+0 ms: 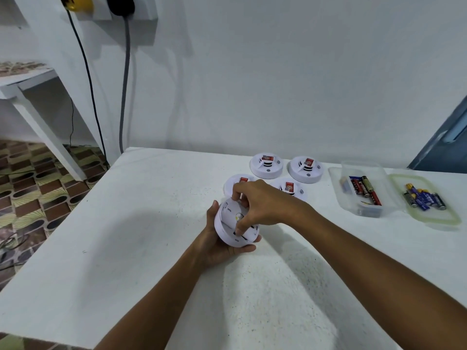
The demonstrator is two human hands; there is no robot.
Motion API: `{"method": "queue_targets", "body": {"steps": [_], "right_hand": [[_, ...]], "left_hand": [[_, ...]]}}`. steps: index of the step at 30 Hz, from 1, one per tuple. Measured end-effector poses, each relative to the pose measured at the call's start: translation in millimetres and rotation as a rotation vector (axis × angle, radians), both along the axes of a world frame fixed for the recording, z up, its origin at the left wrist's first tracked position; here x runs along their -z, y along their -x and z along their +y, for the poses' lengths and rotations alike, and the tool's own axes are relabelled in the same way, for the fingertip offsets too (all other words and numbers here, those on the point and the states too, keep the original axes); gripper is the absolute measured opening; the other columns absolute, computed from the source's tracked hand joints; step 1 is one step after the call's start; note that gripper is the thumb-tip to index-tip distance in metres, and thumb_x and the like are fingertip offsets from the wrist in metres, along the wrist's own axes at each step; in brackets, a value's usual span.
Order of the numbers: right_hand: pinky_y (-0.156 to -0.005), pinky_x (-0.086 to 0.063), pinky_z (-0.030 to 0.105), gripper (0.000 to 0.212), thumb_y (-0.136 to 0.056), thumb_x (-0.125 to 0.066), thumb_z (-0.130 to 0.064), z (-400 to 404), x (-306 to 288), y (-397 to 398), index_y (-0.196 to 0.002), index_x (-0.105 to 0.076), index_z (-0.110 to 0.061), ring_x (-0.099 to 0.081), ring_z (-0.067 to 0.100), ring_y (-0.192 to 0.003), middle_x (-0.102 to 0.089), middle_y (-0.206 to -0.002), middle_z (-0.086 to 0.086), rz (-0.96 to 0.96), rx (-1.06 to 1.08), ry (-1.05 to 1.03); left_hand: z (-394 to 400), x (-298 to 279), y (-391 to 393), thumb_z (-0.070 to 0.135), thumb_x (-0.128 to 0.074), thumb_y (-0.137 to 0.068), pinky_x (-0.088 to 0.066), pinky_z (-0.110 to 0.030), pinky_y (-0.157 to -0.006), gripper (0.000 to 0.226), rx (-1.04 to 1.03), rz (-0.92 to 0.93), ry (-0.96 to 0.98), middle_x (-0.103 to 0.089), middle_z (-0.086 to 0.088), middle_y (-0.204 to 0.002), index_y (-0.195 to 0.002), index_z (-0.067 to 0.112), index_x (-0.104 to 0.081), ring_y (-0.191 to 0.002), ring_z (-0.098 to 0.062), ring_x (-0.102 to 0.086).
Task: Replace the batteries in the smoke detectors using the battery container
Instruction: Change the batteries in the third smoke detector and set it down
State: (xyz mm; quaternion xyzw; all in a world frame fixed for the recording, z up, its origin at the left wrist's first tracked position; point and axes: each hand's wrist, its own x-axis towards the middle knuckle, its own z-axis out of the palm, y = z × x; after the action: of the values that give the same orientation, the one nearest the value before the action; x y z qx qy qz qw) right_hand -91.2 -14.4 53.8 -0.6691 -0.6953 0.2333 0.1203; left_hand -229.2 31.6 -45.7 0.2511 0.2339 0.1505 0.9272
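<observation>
A round white plastic smoke detector [233, 224] is held above the white table [126, 236], underside up; its lower part is cupped in the left hand [218, 245], whose fingers are curled round the rim, and much of its open back is covered by the right hand [257, 205], whose fingertips are pressed into the recess. Whether a battery is pinched there cannot be made out. Just behind this detector, four more white round smoke detectors are seen on the table: the two nearer ones [237, 181] [290, 188] are partly hidden by the right hand, and the two farther ones [266, 164] [306, 169] are in full sight. A red label is carried on each, but its writing is too small to be read. To the right of the held detector, a clear rectangular plastic battery container [364, 190] is seen with red-and-black batteries [366, 189] inside; their number and brand cannot be told. Just right of the container lies its clear lid [429, 215], and blue-and-black batteries [424, 197] are heaped on it, with illegible print. Both forearms are cut off at the lower edge.
</observation>
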Motion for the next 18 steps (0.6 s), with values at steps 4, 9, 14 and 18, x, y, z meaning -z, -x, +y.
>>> {"method": "queue_targets", "body": {"steps": [4, 9, 14, 18], "right_hand": [[-0.055, -0.040, 0.024, 0.059, -0.060, -0.088, -0.032, -4, 2, 0, -0.105, -0.052, -0.019, -0.047, 0.009, -0.070, -0.049, -0.081, -0.009, 0.013, 0.029, -0.014], [-0.065, -0.047, 0.030, 0.063, -0.060, -0.087, -0.035, -8, 8, -1, -0.111, -0.054, -0.020, -0.053, 0.015, -0.079, -0.054, -0.090, -0.004, 0.018, 0.073, -0.018], [-0.076, -0.050, 0.031, 0.063, -0.064, -0.083, -0.042, -16, 20, -3, -0.119, -0.059, -0.021, -0.059, 0.015, -0.088, -0.060, -0.098, -0.006, 0.117, 0.163, -0.078], [-0.087, -0.050, 0.031, 0.066, -0.073, -0.079, -0.039, -26, 28, -1, -0.132, -0.056, -0.021, -0.055, 0.009, -0.094, -0.060, -0.114, -0.007, 0.198, 0.164, -0.152]], "left_hand": [[-2, -2, -1, 0.069, -0.078, -0.042, -0.058, -0.049, -0.063, 0.106, -0.026, 0.011, 0.037, -0.071, -0.023, -0.103, -0.127, 0.009, -0.053, -0.087, -0.043, -0.069], [-2, 1, -1, 0.056, -0.092, -0.025, -0.058, -0.051, -0.068, 0.113, -0.005, 0.022, 0.019, -0.068, -0.025, -0.110, -0.122, 0.011, -0.054, -0.093, -0.045, -0.068], [-5, 2, 0, 0.054, -0.093, -0.021, -0.058, -0.050, -0.067, 0.103, -0.002, -0.003, -0.008, -0.068, -0.023, -0.110, -0.110, 0.009, -0.066, -0.091, -0.045, -0.068], [-7, -3, 0, 0.051, -0.094, -0.017, -0.058, -0.051, -0.062, 0.102, -0.065, -0.002, -0.013, -0.070, -0.022, -0.104, -0.106, 0.009, -0.068, -0.085, -0.041, -0.070]]}}
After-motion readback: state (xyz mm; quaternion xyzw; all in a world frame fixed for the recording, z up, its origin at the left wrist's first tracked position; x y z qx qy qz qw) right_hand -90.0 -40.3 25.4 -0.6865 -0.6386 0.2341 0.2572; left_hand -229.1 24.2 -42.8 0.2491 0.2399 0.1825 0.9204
